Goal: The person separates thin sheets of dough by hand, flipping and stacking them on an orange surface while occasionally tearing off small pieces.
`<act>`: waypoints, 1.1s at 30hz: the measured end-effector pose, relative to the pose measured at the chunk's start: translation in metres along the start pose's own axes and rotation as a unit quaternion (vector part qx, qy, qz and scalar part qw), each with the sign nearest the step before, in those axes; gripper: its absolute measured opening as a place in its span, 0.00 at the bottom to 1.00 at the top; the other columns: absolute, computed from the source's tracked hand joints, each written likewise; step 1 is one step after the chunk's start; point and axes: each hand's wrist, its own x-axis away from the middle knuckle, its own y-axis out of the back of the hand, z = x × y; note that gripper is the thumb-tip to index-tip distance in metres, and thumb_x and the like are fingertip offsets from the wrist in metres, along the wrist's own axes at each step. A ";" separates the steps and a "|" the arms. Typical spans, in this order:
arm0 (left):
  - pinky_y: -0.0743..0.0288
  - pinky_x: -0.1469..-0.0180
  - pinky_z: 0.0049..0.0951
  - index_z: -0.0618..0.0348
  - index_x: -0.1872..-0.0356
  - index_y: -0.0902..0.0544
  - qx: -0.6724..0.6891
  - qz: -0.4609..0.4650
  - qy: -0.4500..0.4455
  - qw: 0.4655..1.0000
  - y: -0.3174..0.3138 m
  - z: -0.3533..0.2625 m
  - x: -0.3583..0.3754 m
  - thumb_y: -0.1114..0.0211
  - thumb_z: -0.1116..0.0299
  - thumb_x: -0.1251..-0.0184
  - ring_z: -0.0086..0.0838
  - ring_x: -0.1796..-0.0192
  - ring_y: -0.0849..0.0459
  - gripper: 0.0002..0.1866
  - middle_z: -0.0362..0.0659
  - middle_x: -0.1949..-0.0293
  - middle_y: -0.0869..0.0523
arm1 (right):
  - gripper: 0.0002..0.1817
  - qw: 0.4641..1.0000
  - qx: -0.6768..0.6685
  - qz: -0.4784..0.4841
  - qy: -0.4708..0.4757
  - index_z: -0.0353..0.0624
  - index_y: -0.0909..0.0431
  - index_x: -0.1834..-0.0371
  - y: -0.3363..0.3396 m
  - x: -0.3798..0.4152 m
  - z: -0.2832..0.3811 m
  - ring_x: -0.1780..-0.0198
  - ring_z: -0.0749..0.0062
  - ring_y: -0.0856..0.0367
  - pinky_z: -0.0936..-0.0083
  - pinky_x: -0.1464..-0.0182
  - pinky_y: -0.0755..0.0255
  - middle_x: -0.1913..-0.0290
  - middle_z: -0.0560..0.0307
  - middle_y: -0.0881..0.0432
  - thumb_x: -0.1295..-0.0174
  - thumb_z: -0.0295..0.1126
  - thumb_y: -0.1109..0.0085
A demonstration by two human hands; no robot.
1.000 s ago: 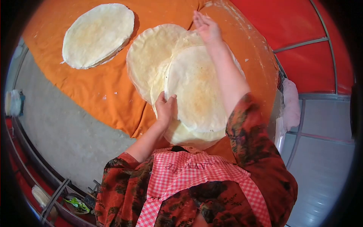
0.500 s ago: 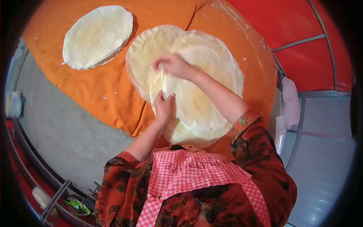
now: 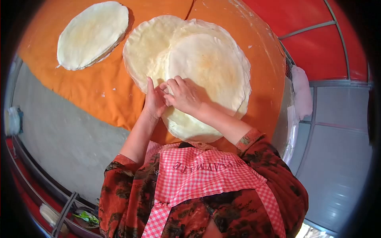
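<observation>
- Your big pile of thin round sheets (image 3: 190, 127) is on the orange cloth (image 3: 111, 99), right in front of you. The other pile (image 3: 93, 35) is up to the left, apart from it.
- Your left hand (image 3: 155, 100) and right hand (image 3: 182, 95) meet at the near left edge of the top sheet (image 3: 206, 65). Your left thumb sticks up and your right fingers are bent.
- The sheets look thin, so I think they could rip. Pinch softly with the flat of your fingers, not your nails.
- If you part two sheets, go slowly along the edge, a little bit at a time. One hard tug could make a hole.
- Let your left hand hold the under sheets down, so they don't slide.
- Your fingers hide the spot where they meet. I can't tell if either hand has hold of a sheet or is just touching.
- The sheets overlap, so I can't count them.
- The top of the cloth is cut off.
- The green leaves (image 3: 86, 217) low on the left are partly hidden too.
</observation>
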 end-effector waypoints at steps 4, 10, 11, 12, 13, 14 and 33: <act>0.19 0.62 0.34 0.60 0.44 0.29 -0.067 -0.036 0.011 0.997 -0.027 -0.011 -0.005 0.62 0.26 0.36 0.37 0.58 0.17 0.43 0.50 0.53 0.20 | 0.25 0.999 -0.018 0.045 -0.003 0.43 0.27 0.50 -0.013 0.003 -0.006 0.51 0.52 0.25 0.56 0.50 0.30 0.50 0.50 0.28 0.50 0.38 0.32; 0.23 0.45 0.40 0.60 0.37 0.36 -0.020 0.050 0.031 0.998 -0.028 -0.011 0.010 0.58 0.33 0.31 0.43 0.49 0.18 0.39 0.53 0.46 0.22 | 0.40 0.997 0.024 -0.018 -0.066 0.38 0.38 0.35 0.005 0.065 -0.004 0.33 0.49 0.39 0.56 0.33 0.44 0.36 0.44 0.35 0.49 0.43 0.32; 0.22 0.46 0.40 0.60 0.38 0.34 -0.006 0.054 0.035 0.998 -0.026 -0.007 0.013 0.55 0.36 0.31 0.42 0.50 0.18 0.36 0.53 0.47 0.22 | 0.39 0.997 0.019 -0.021 -0.069 0.37 0.38 0.35 0.004 0.072 -0.013 0.32 0.49 0.39 0.56 0.33 0.44 0.35 0.44 0.36 0.48 0.43 0.33; 0.22 0.46 0.40 0.60 0.39 0.33 0.007 0.058 0.040 0.997 -0.024 -0.003 0.014 0.52 0.39 0.30 0.41 0.50 0.17 0.34 0.52 0.48 0.21 | 0.39 0.997 0.013 -0.023 -0.073 0.37 0.37 0.35 0.003 0.077 -0.020 0.32 0.48 0.40 0.56 0.32 0.45 0.35 0.43 0.36 0.47 0.44 0.33; 0.22 0.47 0.40 0.60 0.40 0.32 0.020 0.062 0.046 0.997 -0.021 0.000 0.013 0.49 0.43 0.29 0.41 0.51 0.17 0.31 0.52 0.49 0.20 | 0.38 0.997 0.008 -0.027 -0.077 0.37 0.37 0.35 0.001 0.081 -0.026 0.31 0.47 0.40 0.56 0.32 0.45 0.34 0.42 0.36 0.46 0.44 0.34; 0.21 0.48 0.39 0.60 0.42 0.31 0.017 0.073 0.043 0.996 -0.013 0.005 0.008 0.46 0.48 0.30 0.40 0.52 0.17 0.27 0.52 0.50 0.20 | 0.37 0.996 0.001 -0.032 -0.084 0.36 0.37 0.36 -0.002 0.083 -0.031 0.31 0.47 0.41 0.57 0.31 0.46 0.34 0.42 0.36 0.45 0.44 0.35; 0.20 0.51 0.35 0.62 0.48 0.26 -0.079 0.051 0.004 0.996 -0.003 0.013 0.000 0.46 0.79 0.46 0.34 0.53 0.17 0.21 0.45 0.55 0.17 | 0.24 0.995 0.026 -0.048 -0.083 0.29 0.33 0.41 -0.009 0.079 -0.028 0.37 0.46 0.31 0.56 0.36 0.37 0.41 0.36 0.29 0.41 0.29 0.50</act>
